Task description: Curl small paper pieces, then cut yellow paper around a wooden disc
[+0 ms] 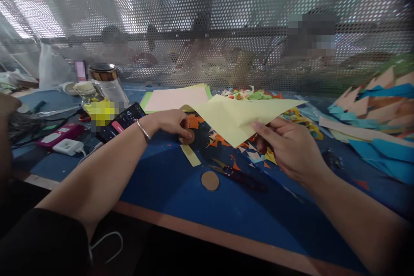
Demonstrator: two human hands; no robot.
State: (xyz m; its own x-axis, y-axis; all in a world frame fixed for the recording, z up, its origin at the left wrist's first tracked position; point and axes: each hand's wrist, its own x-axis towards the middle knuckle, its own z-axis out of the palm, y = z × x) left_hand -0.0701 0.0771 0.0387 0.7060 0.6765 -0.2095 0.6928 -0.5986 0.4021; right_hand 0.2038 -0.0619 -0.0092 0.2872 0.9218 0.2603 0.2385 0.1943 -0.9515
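Note:
My right hand (287, 144) pinches a folded sheet of pale yellow paper (236, 114) between thumb and fingers, holding it above the table. The sheet's folded point hangs down, and its left end reaches behind my left hand (176, 126). The fingers of that hand are curled together; what lies in them, if anything, is hidden. Just below them a narrow yellow paper strip (190, 155) lies on the blue table. Nearer to me are a round brown cardboard disc (210, 180) and a pair of scissors (241, 177).
Paper scraps (223, 140) are strewn under the sheet. Behind stands a stack of coloured paper (176, 98). At left are a phone (121, 123), a white charger (68, 146) and a glass jar (110, 86); at right, folded blue paper pieces (384, 159). A perforated metal screen (207, 64) closes the back.

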